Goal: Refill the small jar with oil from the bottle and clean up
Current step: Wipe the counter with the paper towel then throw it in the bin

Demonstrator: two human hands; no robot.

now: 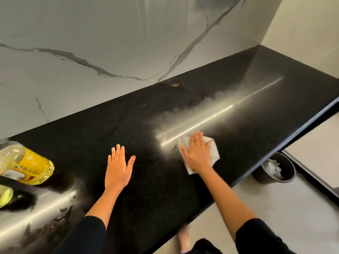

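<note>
My right hand [197,153] lies flat with straight fingers on a white paper towel [212,153], pressing it onto the black countertop [146,180] near its front edge. My left hand [118,167] rests flat and open on the counter, holding nothing. The big oil bottle [25,164], filled with yellow oil and bearing a label, stands at the far left. Below it at the left edge shows part of a small jar [5,197] with yellowish oil. A smeared, hazy patch [192,110] spreads on the counter beyond the towel.
A marble wall [110,43] backs the counter. On the floor to the right stands a dark bin [275,168] with crumpled white paper inside. A small orange speck [175,84] lies near the wall. My foot [184,239] shows below the counter edge.
</note>
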